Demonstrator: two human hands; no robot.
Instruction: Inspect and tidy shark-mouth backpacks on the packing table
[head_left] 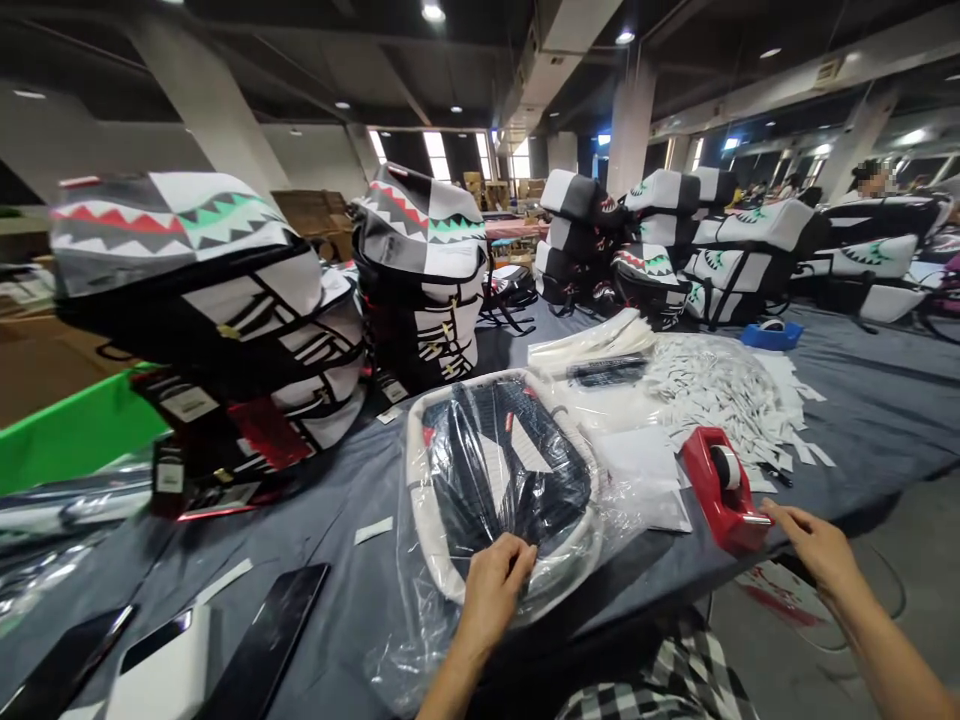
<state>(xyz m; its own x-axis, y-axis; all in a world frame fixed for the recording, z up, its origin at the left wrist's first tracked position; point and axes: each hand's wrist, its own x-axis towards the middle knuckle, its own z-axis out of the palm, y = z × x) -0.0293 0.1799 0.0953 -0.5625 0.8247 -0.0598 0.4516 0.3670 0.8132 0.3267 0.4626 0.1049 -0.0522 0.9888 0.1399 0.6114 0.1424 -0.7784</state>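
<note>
A black and white backpack lies flat inside a clear plastic bag on the grey table. My left hand rests on the near end of the bagged backpack, fingers curled down and pinching the plastic. My right hand reaches toward the red tape dispenser at the table's front edge, its fingertips touching or almost touching the dispenser's near end, fingers extended and holding nothing.
Stacks of printed backpacks stand at the left, centre and back. A heap of white paper slips and white sheets lie right of the bag. A blue tape dispenser sits farther back. Dark phones lie near left.
</note>
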